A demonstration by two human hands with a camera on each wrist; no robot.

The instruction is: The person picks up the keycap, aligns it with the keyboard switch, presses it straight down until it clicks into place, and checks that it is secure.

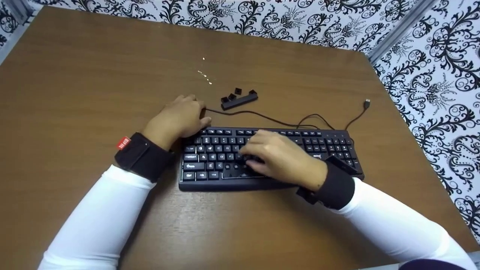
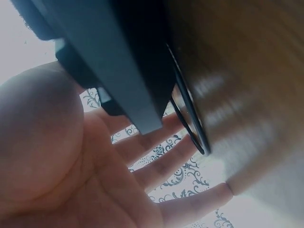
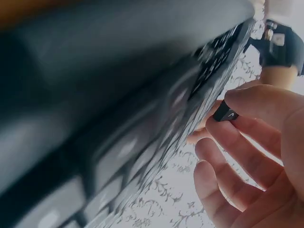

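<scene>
A black keyboard [image 1: 194, 166] lies on the table, its lower middle showing a bare strip without keycaps. My right hand [image 1: 279, 157] is over the middle of it. Between thumb and fingertip that hand pinches a small black keycap [image 3: 226, 112] with a pale mark, seen in the right wrist view. At the keyboard's back left corner rests my left hand [image 1: 176, 118], thumb by the edge. Its fingers [image 2: 166, 164] stretch out past the keyboard's end in the left wrist view, near the cable.
Behind the keyboard lie a long black spacebar [image 1: 240, 101] and several loose keycaps [image 1: 238, 91]. The black cable [image 1: 262, 116] winds along the back to a USB plug [image 1: 366, 104] at the right. Small pale specks [image 1: 204, 76] dot the table [image 1: 93, 67] farther back. Patterned wallpaper borders it.
</scene>
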